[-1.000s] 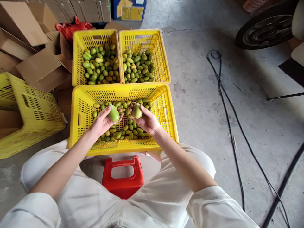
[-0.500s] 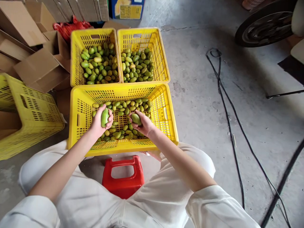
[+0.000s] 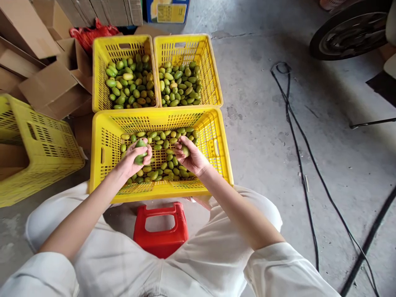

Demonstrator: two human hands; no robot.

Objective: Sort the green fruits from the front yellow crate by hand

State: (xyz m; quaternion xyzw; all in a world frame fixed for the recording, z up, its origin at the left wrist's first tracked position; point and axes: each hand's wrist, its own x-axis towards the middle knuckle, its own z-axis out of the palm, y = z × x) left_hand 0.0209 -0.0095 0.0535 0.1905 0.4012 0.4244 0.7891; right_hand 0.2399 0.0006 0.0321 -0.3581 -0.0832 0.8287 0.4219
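Observation:
Over the front yellow crate, my left hand is closed around a green mango; green skin shows above and below the thumb, and I cannot tell if that is one fruit or two. To its right, my right hand is curled around another green mango, partly hidden by the fingers. Beneath both hands, many small green and yellowish mangoes lie on the slatted crate bottom, thinner in the middle.
Behind stand two yellow crates, left and right, both holding mangoes. A tilted yellow crate and cardboard boxes are at left. A red plastic stool sits between my legs. Black cables cross the floor near a wheel.
My left hand has turned, its thumb now across the green mango, and shifted slightly right. My right hand has moved slightly right and rolled, its fingers curling more over its mango.

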